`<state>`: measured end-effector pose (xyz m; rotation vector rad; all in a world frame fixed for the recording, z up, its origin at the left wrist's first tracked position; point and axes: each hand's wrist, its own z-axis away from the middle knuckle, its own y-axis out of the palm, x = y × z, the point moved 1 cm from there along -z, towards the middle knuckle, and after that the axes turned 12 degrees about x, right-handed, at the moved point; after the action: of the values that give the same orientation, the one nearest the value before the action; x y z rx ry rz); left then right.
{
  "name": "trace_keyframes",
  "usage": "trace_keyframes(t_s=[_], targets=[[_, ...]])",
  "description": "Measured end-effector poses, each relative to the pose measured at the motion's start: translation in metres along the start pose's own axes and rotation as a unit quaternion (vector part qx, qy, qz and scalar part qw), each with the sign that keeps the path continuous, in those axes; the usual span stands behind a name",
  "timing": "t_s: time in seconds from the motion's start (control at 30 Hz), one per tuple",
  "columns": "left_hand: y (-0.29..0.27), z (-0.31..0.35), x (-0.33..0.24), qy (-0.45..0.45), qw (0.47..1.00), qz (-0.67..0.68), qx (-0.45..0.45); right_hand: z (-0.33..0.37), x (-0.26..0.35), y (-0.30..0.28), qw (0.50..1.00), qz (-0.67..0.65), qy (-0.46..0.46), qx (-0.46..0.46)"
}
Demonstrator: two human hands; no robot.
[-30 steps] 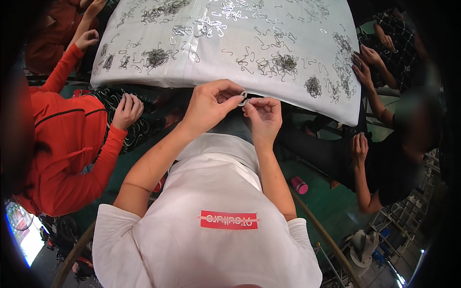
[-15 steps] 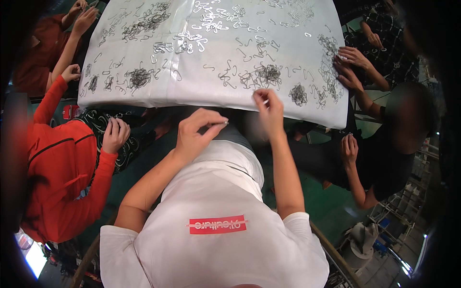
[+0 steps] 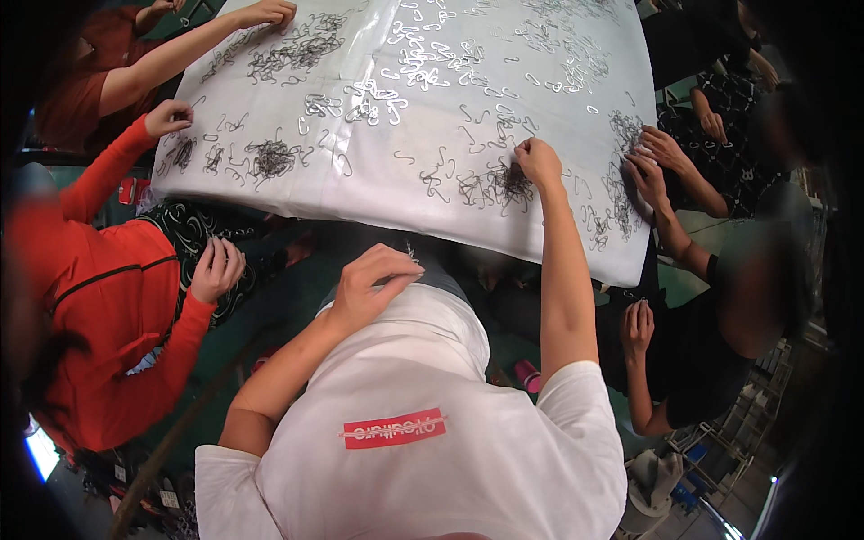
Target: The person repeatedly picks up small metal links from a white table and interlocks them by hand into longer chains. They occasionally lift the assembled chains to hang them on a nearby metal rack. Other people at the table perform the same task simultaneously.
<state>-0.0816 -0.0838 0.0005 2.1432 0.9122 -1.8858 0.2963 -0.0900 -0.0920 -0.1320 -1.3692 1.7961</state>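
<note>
**Right hand working at the hook pile; left hand holding back by the lap**

Compared with the two earlier views, the hands are no longer meeting: the right hand (image 3: 540, 164) is now reaching over the table (image 3: 378, 193), having moved in from its near edge. The left hand (image 3: 373, 274) is staying close to the body, just off centre toward nine o'clock. The work is therefore, in this judgement, standing at a picking stage, with the two hands acting separately.

The pile of hooks (image 3: 515, 183) is lying between one and two o'clock, with the right fingertips touching it. Those fingers are pressing together and pointing down; whether they are gripping a hook, I cannot tell. The left thumb and forefinger are pinching what is appearing to be a small metal piece (image 3: 411, 250); its exact form is not showing.

The table's near edge is slanting from past nine o'clock to about three, passing between the hands, so the right forearm is crossing it. Pale cloth is stretching toward eleven o'clock, leaving sideways room before the left-hand pile (image 3: 272, 160) at ten. Room is tightening toward two o'clock, where a co-worker's hands (image 3: 661, 171) are resting at the table's side.
</note>
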Motion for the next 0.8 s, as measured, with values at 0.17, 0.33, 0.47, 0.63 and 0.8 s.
trace_keyframes(t_s=[0.17, 0.33, 0.47, 0.63, 0.8], targets=[[0.001, 0.002, 0.003, -0.016, 1.000, 0.019, -0.002, 0.096, 0.033, 0.010, 0.805, -0.572, -0.056, 0.149], [0.001, 0.006, 0.003, -0.006, 1.000, 0.026, -0.008, 0.216, 0.095, 0.039, 0.678, -0.711, -0.099, 0.158], [0.002, 0.008, 0.000, -0.008, 0.999, 0.029, -0.018, 0.267, 0.127, 0.058, 0.672, -0.725, -0.117, 0.095], [0.002, 0.011, -0.005, 0.000, 1.000, 0.027, -0.011, 0.282, 0.138, 0.074, 0.716, -0.692, -0.091, 0.022], [0.004, 0.012, -0.007, 0.008, 0.999, 0.030, -0.009, 0.279, 0.144, 0.083, 0.721, -0.685, -0.098, -0.042]])
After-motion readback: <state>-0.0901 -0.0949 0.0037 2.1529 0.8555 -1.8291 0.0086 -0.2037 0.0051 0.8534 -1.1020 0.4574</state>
